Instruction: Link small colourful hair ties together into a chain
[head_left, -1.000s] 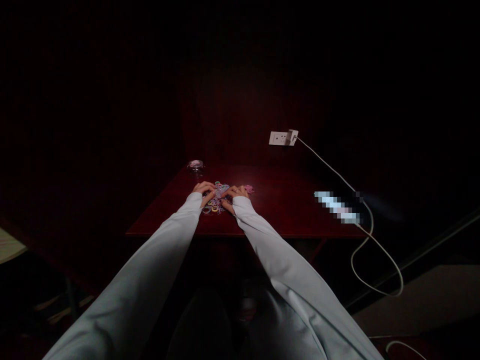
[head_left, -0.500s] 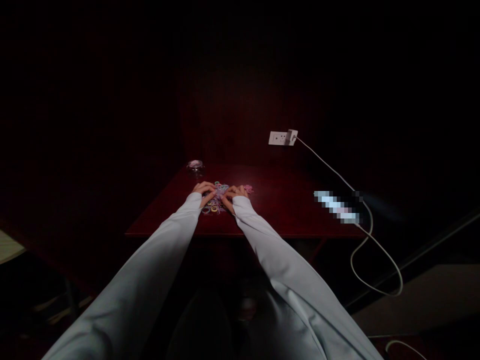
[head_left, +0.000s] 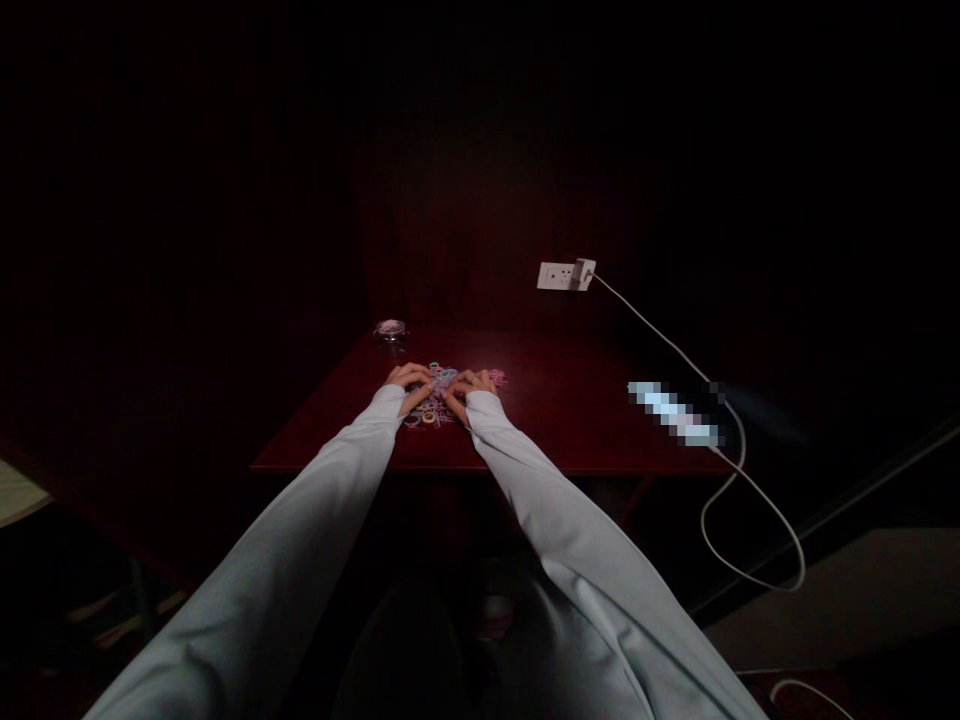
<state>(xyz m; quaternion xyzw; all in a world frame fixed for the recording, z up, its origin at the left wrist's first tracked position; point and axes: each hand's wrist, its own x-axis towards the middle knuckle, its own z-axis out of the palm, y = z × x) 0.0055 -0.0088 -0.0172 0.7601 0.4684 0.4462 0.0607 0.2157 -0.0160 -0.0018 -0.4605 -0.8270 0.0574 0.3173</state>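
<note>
A loose pile of small coloured hair ties point(head_left: 439, 412), mostly purple with some yellow and green rings, lies on the dark red table point(head_left: 570, 430). My left hand point(head_left: 409, 380) is at the pile's left side, its fingers bent and the thumb brought towards them. From the right, my right hand point(head_left: 469, 385) reaches into the same pile with curled fingers and thumb close together. The fingertips of both hands nearly meet over the purple ties; what they pinch is too small to make out. A pink bunch of hair ties point(head_left: 498, 378) lies just beyond my right hand.
A clear round jar point(head_left: 391, 332) with something pale pink on top stands at the table's back left. To the right lies a blurred, lit phone-like device point(head_left: 671, 412), its white cable point(head_left: 652, 328) running up to a charger in the wall socket point(head_left: 555, 276).
Almost nothing differs. Both hands stay over the pile, with only a slight shift of the fingers.
</note>
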